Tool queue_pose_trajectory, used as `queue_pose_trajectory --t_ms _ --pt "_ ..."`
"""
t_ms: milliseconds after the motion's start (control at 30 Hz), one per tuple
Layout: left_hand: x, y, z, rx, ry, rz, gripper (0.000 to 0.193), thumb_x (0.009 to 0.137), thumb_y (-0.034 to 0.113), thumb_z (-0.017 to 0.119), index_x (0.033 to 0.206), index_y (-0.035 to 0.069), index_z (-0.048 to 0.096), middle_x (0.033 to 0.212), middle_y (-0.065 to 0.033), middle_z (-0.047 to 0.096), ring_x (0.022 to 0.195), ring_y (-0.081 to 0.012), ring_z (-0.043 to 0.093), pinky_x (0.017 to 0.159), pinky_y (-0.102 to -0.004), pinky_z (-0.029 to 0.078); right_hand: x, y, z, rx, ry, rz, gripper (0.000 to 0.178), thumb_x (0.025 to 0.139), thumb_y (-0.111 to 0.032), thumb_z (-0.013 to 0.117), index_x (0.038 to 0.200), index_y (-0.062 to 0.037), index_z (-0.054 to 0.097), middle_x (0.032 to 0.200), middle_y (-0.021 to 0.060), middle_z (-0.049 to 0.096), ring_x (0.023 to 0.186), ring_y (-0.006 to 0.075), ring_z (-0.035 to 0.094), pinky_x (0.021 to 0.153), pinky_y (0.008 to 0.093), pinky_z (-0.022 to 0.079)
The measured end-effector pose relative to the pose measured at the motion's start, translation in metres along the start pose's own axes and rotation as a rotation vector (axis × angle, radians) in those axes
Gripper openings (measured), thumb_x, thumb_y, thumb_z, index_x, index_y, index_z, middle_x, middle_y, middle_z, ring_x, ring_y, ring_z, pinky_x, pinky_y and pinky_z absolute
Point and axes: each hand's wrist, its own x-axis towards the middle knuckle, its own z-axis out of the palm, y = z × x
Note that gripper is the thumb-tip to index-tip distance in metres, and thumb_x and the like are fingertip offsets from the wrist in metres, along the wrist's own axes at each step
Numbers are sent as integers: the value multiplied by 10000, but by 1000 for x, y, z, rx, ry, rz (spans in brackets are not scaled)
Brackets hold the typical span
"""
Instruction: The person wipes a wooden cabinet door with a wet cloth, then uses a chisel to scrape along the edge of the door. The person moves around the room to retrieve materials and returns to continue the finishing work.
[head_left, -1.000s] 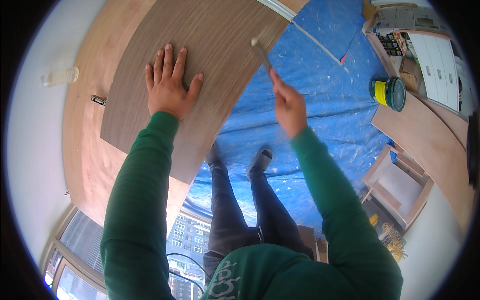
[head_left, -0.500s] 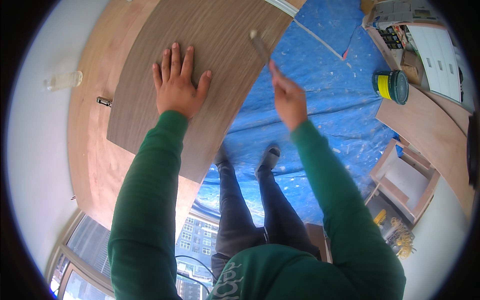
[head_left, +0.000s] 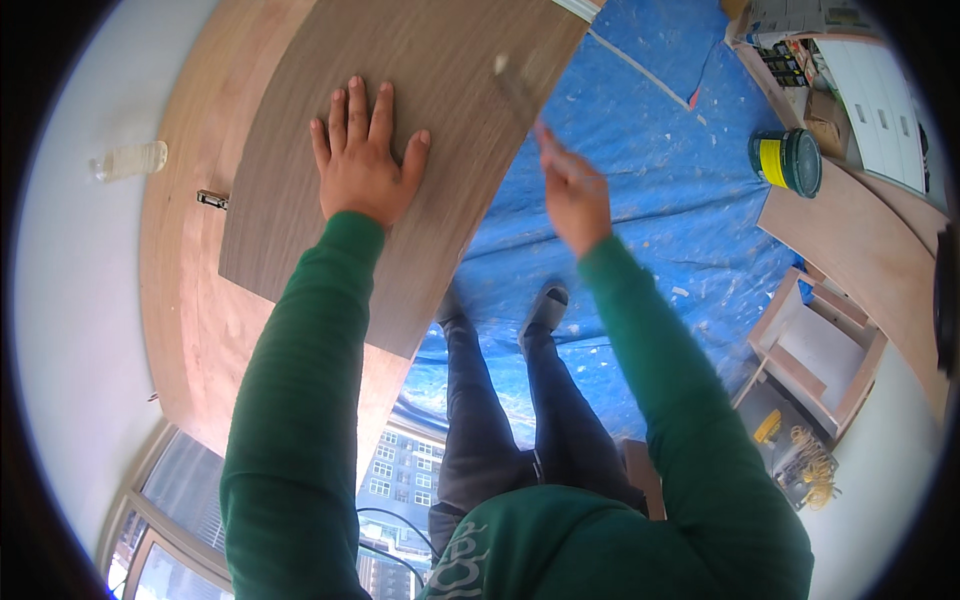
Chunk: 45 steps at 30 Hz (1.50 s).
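Observation:
My left hand [head_left: 365, 175] lies flat, fingers spread, on a brown wood-grain board [head_left: 285, 220]. Closed around a slim tool [head_left: 519, 92] with a pale rounded tip, my right hand [head_left: 578, 200] hovers by the board's right edge. Motion blurs the tool, so its exact kind is unclear; its far end overlaps the board in view, and I cannot tell whether it touches. Beneath the board is a lighter plywood surface [head_left: 200, 330]. A small metal fitting [head_left: 212, 199] sits at the board's left edge.
A clear bottle [head_left: 135, 161] is at the far left by the white wall. Blue sheeting [head_left: 640, 190] covers the floor. To the right are a dark bucket with a yellow label [head_left: 787, 162], a curved wooden panel [head_left: 850, 230], an open wooden box frame [head_left: 820, 355] and coiled cord [head_left: 812, 465].
The view has shifted slightly. My right hand keeps the blurred tool in nearly the same place, and my left hand stays flat on the board.

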Motion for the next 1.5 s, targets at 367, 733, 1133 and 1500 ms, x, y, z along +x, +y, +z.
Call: queue_pose_trajectory --t_ms 367,733,1133,1500 --pt "0 -3 8 57 4 15 745 1004 585 492 1617 176 380 1705 -144 282 1593 -328 198 1291 -520 101 -95 -6 7 1 -96 -44 600 959 8 628 1493 -262 586 787 149 617 727 329 655 712 434 550" --pt "2 -2 9 26 -14 30 759 1008 584 466 1620 145 370 1700 -173 277 1591 -352 194 1290 -537 88 -68 -6 5 73 -85 64 543 997 -75 579 1499 -284 573 896 171 697 761 335 666 707 391 543" --pt "3 0 11 41 -3 44 753 1006 573 484 1624 159 366 1704 -157 277 1590 -339 204 1288 -536 100 9 1 -14 86 -12 83 585 989 -47 568 1522 -288 546 815 146 634 700 300 634 682 433 523" --pt "3 1 9 -26 3 51 774 993 597 480 1604 129 395 1691 -191 287 1587 -369 200 1285 -549 90 61 3 -29 95 198 45 459 1028 -126 572 1482 -190 586 1219 223 704 998 332 724 855 388 571"
